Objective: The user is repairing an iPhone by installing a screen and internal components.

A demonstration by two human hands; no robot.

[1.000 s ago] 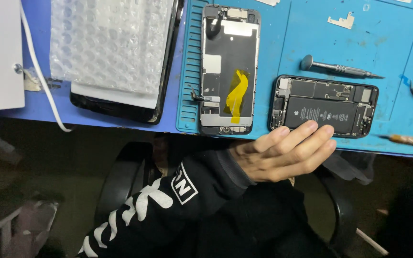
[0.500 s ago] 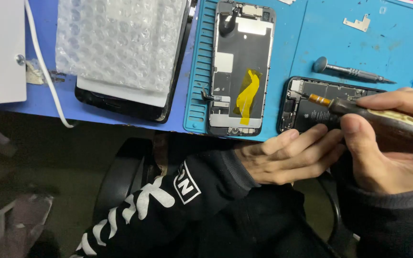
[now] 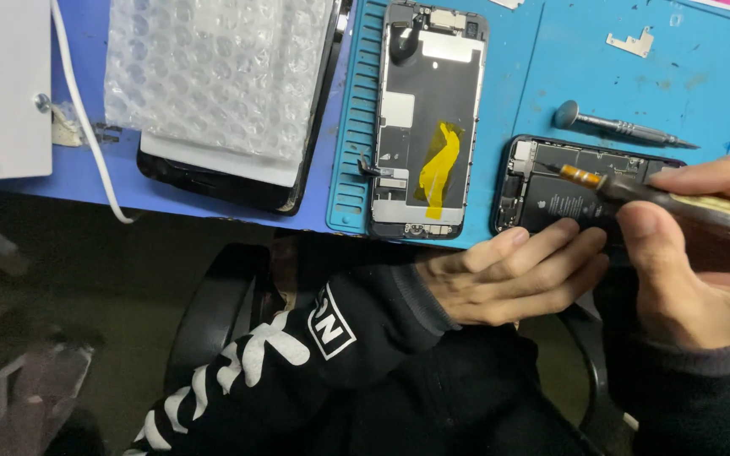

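Pinching a screwdriver (image 3: 635, 192) between the fingers (image 3: 648, 221) of the right hand (image 3: 703, 253), tip reaching into the opened phone body (image 3: 580, 198). Steadying that phone body's near edge with the left hand (image 3: 509, 279), fingers pressed together and laid flat. Lying beside the phone body: the detached screen assembly (image 3: 428, 118) on the blue mat (image 3: 551, 76), a spare screwdriver (image 3: 614, 127) just beyond. Apparently working an internal screw; calling next for a seated tip and steady turning.

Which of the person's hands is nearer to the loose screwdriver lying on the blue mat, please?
The right hand. It sits just below the loose screwdriver, holding another tool over the opened phone. The left hand rests lower, at the phone's near edge.
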